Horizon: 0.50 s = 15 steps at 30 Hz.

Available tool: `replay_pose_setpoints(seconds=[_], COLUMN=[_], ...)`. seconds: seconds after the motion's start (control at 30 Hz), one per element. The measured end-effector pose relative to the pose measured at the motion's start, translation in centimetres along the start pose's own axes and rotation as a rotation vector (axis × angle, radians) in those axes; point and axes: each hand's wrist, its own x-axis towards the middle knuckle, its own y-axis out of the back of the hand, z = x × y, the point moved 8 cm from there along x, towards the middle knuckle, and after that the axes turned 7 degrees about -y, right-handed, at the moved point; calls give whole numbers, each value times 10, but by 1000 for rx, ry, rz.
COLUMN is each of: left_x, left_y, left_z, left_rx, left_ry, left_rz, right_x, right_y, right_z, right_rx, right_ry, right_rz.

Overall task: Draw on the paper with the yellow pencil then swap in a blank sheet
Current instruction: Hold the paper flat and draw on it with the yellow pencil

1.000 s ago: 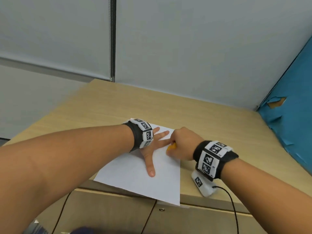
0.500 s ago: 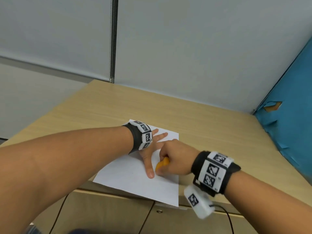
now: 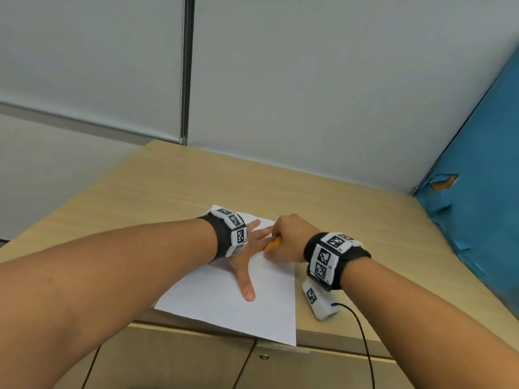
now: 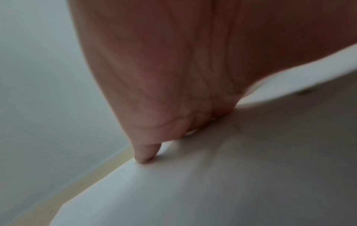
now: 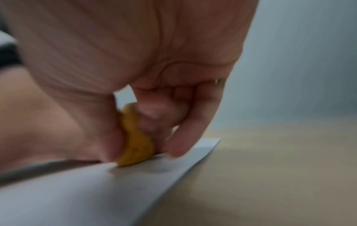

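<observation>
Paper (image 3: 224, 301) lies at the near edge of the bench (image 3: 351, 220), its near right corner hanging just past that edge. From the head view we see our left hand (image 3: 247, 259) spread flat on the sheet, fingers straight, pinning it. Our right hand (image 3: 289, 240), near the sheet's far right corner, is clenched around the yellow pencil (image 3: 273, 243).

From the left wrist we see a fingertip pressing the sheet near its edge; the rest is blurred.

From the right wrist we see thumb and curled fingers (image 5: 185, 137) pinching the pencil, its tip on the sheet close to the right edge. We judge the risk here: a stroke could run off onto the wood, or drag the overhanging sheet if our pinning hand eases. No blank sheet shows anywhere.
</observation>
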Motion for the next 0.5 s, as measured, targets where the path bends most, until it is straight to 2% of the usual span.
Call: replay_pose_setpoints(seconds=[0.07, 0.17, 0.2, 0.33, 0.5], left_x=[-3, -13, -12, 0, -3], left_y=[1, 4, 5, -3, -4], left_z=[-1, 4, 5, -7, -11], left_rx=[12, -14, -33, -16, -65], left_ry=[12, 12, 10, 33, 41], left_rz=[-18, -45, -38, -14, -32], right_x=[-4, -32, -33, -10, -7], right_y=[-6, -20, -18, 4, -11], right_z=[-9, -37, -33, 19, 49], right_rx=[-11, 14, 27, 88, 209], right_ry=[33, 187, 183, -22, -157], right_rz=[-22, -124, -115, 41, 4])
